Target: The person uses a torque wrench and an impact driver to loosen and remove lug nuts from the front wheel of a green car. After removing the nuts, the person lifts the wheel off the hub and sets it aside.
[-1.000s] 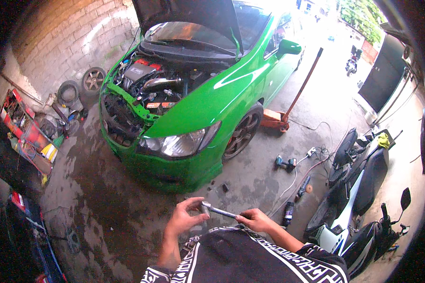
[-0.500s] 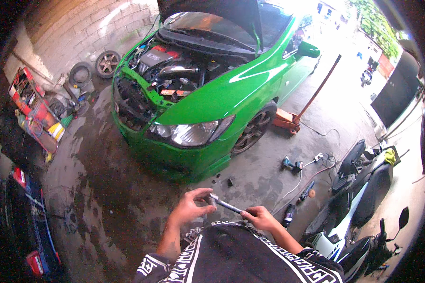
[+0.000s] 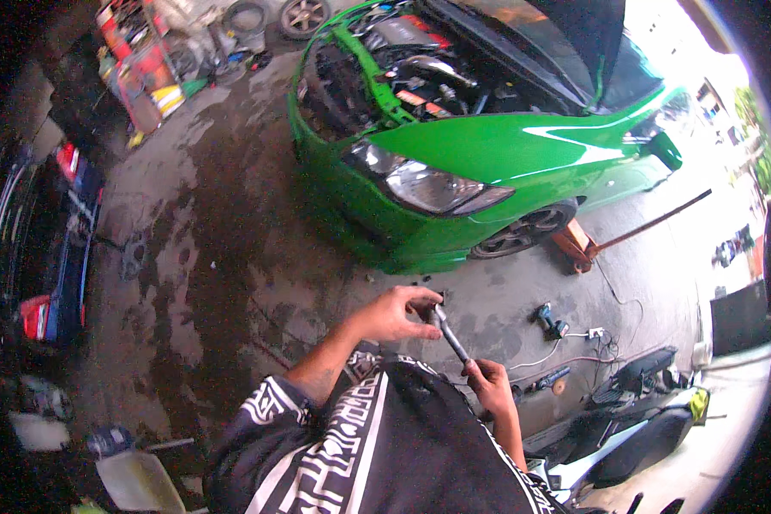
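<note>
In front of my torso I hold a metal ratchet wrench [image 3: 453, 339] slantwise, its head up and to the left. My left hand [image 3: 392, 315] has thumb and forefinger at that head, one on each side; whether a socket sits there is hidden by the fingers. The lower end of the handle lies in my right hand [image 3: 493, 387], fingers wrapped round it and thumb along the shaft. Beyond my hands stands a green car [image 3: 480, 146] with its hood raised and the engine bay [image 3: 420, 73] exposed.
An orange floor jack [image 3: 576, 247] stands by the car's front wheel [image 3: 522, 233]. A teal cordless power tool [image 3: 552, 322], an angle grinder [image 3: 550, 379] and cables lie on the floor to the right, near a motorcycle [image 3: 634, 437]. A dark car part with red lights [image 3: 36, 317] is at left.
My view has turned to the right and down, so the car sits higher and tilted. The ratchet wrench now points more steeply; both hands stay on it.
</note>
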Motion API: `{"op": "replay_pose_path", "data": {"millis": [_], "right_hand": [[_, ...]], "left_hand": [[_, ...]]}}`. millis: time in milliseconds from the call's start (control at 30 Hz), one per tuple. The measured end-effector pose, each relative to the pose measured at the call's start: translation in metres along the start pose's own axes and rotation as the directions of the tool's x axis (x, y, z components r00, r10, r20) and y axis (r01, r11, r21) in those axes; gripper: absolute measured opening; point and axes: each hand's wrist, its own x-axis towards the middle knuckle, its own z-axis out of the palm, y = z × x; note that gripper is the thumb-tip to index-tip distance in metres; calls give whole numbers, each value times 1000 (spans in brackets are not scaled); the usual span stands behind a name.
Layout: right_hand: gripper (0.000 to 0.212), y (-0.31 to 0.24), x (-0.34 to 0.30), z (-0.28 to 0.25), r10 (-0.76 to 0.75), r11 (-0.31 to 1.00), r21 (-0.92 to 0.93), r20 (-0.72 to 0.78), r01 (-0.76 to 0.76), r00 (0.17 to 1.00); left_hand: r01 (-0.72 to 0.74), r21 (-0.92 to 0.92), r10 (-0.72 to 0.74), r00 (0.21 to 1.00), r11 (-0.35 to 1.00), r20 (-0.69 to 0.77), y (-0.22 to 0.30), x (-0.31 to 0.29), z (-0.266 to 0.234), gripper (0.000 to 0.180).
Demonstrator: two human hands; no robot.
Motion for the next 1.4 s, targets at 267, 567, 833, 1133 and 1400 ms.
{"op": "replay_pose_path", "data": {"millis": [267,567,833,1133,1400], "right_hand": [[35,-6,1,2,5,1000,18,10,-6,1000],[35,2,2,2,50,996,69,11,-51,999],[38,3,1,1,60,998,20,-14,-60,998],[39,-2,2,0,65,998,14,-4,-65,998],[37,-4,0,-1,44,994,101,20,-46,999]], "left_hand": [[66,21,-66,998,998,-12,0,-3,0,67],[66,-25,-66,998,998,-15,-1,-2,2,71],[81,25,-81,997,996,-15,4,0,0,67],[36,16,-35,999,999,-35,-3,4,5,50],[-52,-315,-17,977,948,-213,-21,16,9,49]]}}
